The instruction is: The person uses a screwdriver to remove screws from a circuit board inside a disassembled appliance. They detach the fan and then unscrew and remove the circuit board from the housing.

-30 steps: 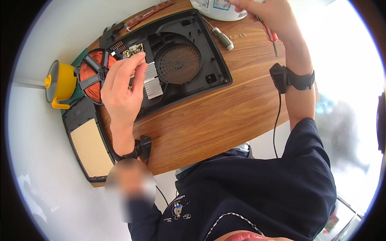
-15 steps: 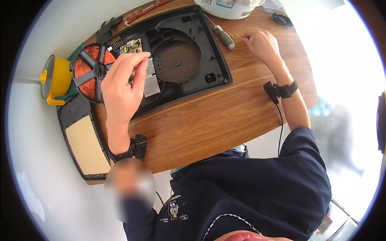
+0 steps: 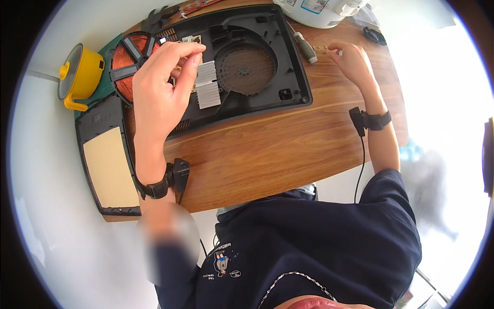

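Right hand [image 3: 351, 63] has moved from beside the white container [image 3: 294, 10] to small screws [image 3: 320, 49] on the desk [image 3: 247, 154], near the grey screwdriver [image 3: 307, 50]; fingertips drawn together, hold on a screw not determinable. Left hand [image 3: 162, 87] remains curled, contents indeterminable, obstructing part of the circuit board [image 3: 197, 39] in the black housing [image 3: 257, 102] and the copper coil [image 3: 122, 56].

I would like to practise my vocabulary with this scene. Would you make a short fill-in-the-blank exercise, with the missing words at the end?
1. The hand nearer the coil is the person's ____ one.
2. The pot at the far left is mostly coloured ____.
3. In the picture, the screwdriver lies to the ____ of the black casing.

Missing words: left; yellow; right.
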{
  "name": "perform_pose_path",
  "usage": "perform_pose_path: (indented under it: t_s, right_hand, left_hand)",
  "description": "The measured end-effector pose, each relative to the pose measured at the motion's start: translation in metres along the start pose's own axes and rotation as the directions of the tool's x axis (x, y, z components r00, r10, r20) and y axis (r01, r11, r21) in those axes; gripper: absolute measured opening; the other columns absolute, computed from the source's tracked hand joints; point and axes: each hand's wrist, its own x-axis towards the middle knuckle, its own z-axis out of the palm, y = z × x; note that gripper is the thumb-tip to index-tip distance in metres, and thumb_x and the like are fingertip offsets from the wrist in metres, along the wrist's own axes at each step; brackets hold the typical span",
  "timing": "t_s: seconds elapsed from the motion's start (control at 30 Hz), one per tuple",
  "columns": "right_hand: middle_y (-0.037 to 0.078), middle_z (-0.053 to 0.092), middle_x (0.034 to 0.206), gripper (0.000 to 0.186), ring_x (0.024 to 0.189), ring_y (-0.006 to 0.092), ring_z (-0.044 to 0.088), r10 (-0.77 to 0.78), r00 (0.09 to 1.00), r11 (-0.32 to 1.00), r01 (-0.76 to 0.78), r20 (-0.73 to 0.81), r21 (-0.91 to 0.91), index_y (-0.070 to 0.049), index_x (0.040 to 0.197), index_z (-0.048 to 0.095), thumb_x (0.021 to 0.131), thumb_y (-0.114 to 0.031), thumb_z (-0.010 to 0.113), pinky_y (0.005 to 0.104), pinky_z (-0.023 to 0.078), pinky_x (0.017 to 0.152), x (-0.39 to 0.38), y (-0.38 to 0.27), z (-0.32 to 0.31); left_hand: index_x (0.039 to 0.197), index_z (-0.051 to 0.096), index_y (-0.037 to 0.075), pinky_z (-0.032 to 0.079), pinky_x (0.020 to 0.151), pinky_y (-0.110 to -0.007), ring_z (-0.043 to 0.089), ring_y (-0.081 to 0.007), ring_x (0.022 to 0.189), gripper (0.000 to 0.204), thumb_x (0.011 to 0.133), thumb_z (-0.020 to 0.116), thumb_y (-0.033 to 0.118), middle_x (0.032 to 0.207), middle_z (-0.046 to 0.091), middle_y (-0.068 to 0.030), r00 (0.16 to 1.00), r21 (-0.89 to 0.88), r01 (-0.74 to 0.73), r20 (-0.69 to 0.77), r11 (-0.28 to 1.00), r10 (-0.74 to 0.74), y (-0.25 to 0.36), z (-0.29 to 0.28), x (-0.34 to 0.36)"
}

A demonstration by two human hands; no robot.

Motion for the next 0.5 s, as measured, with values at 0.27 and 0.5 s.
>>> perform_pose_path:
  t_s: [0.27,0.5]
  right_hand:
    - [0.010,0.076,0.099,0.030,0.080,0.0277,0.071,-0.059,0.979,0.986,0.089,-0.196,0.143,-0.009,0.109,0.072,0.095,-0.035,0.071,0.0382,0.055,0.074,0.003,-0.029,-0.042]
    - [0.008,0.065,0.119,0.033,0.076,0.0115,0.062,-0.252,0.901,0.811,0.396,-0.352,0.432,-0.003,0.132,0.056,0.099,-0.002,0.054,0.0245,0.053,0.067,-0.002,-0.099,-0.106]
  left_hand:
    - [0.105,0.074,0.006,0.049,0.057,-0.023,0.064,-0.0110,0.065,0.010,0.095,0.071,0.004,0.090,0.073,-0.0038,0.988,0.024,-0.024,-0.153,0.999,0.027,-0.005,-0.022,-0.001]
    - [0.096,0.069,-0.002,0.037,0.057,-0.019,0.053,-0.0024,0.069,0.004,0.095,0.065,-0.003,0.079,0.056,0.0001,0.938,0.058,0.014,-0.346,0.998,0.007,-0.002,-0.053,0.010]
